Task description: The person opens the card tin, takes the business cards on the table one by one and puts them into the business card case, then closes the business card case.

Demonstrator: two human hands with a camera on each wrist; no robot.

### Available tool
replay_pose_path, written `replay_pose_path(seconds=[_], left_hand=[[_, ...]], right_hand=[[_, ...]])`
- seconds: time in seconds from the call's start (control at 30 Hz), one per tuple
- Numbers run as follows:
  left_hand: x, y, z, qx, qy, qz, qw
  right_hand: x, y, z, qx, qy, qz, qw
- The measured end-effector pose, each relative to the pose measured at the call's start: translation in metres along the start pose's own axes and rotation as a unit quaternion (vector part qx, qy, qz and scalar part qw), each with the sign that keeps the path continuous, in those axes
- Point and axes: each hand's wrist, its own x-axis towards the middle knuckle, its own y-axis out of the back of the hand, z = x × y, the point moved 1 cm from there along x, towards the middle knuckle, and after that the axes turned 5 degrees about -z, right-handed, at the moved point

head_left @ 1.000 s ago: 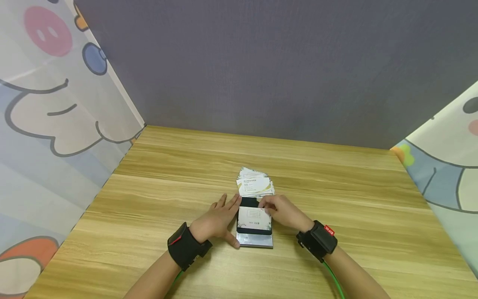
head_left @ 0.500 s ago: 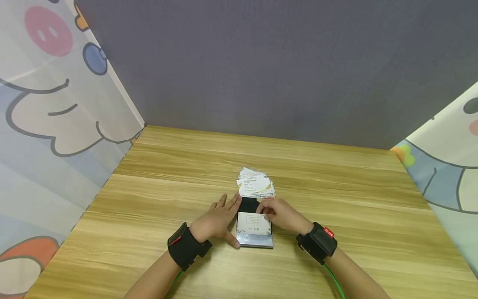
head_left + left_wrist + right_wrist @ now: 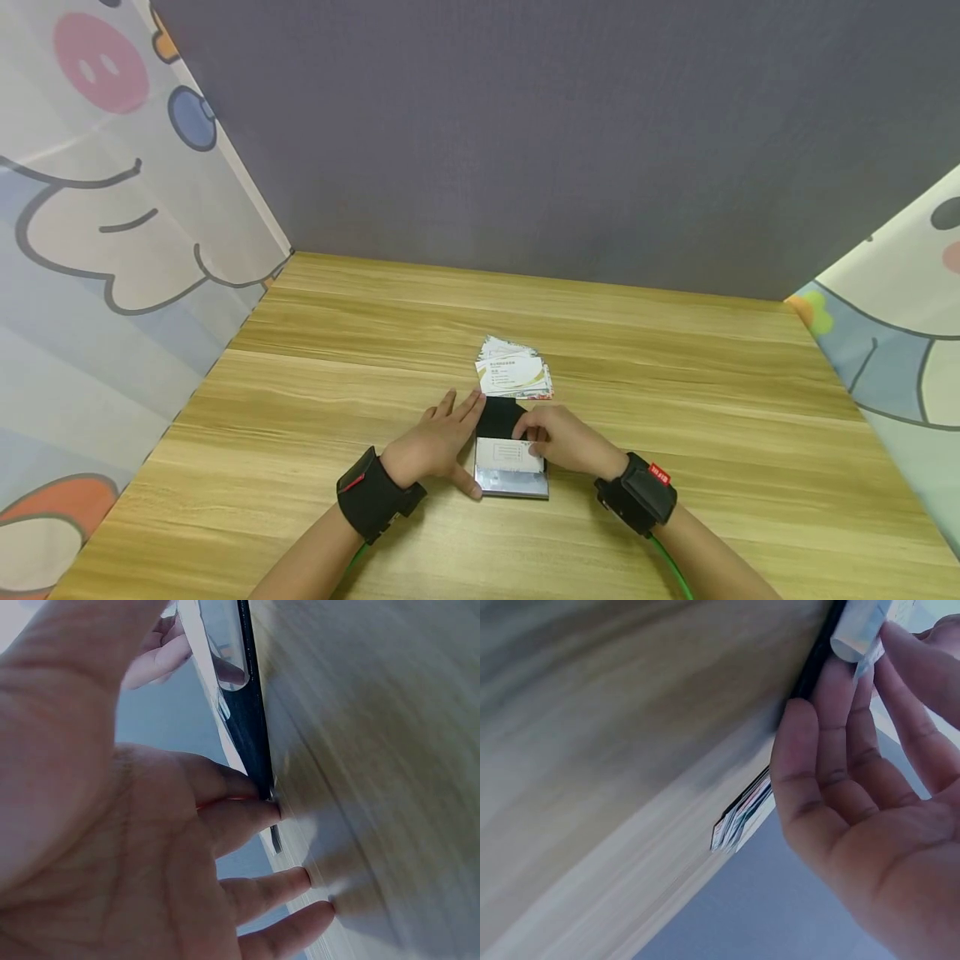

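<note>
A flat black card holder point(image 3: 495, 419) with a shiny, see-through-looking lower part point(image 3: 513, 485) lies on the table in front of the person. My right hand point(image 3: 568, 439) pinches a white printed business card point(image 3: 501, 455) at its right edge, thumb on top. The card's lower end is at the shiny part and overlaps it in the head view. My left hand point(image 3: 437, 442) lies spread along the holder's left side, fingertips at its upper corner and thumb near its lower corner. In the left wrist view the left fingers are nearly straight, touching the holder's edge point(image 3: 255, 742) and the tabletop.
A fanned stack of business cards point(image 3: 512, 375) lies just beyond the holder. The wooden table point(image 3: 360, 333) ends at a grey panel point(image 3: 525, 150) at the back. Cartoon-printed sheets point(image 3: 112, 208) hang at both sides. Each wrist wears a black camera band point(image 3: 637, 493) with a green cable.
My right hand has moved the white card down toward the near end of the holder, uncovering more of its black upper part. The left hand has stayed in place.
</note>
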Motion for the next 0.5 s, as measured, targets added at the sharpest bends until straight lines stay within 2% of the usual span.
replay_pose_path(seconds=[0.23, 0.5], left_hand=[[0.0, -0.0003, -0.0001, 0.0, 0.002, -0.001, 1.0], [0.001, -0.0008, -0.0011, 0.004, 0.0, 0.0, 1.0]], right_hand=[[-0.0002, -0.002, -0.0032, 0.009, 0.007, -0.018, 1.0], [0.0, -0.0008, -0.0078, -0.011, 0.013, -0.035, 0.999]])
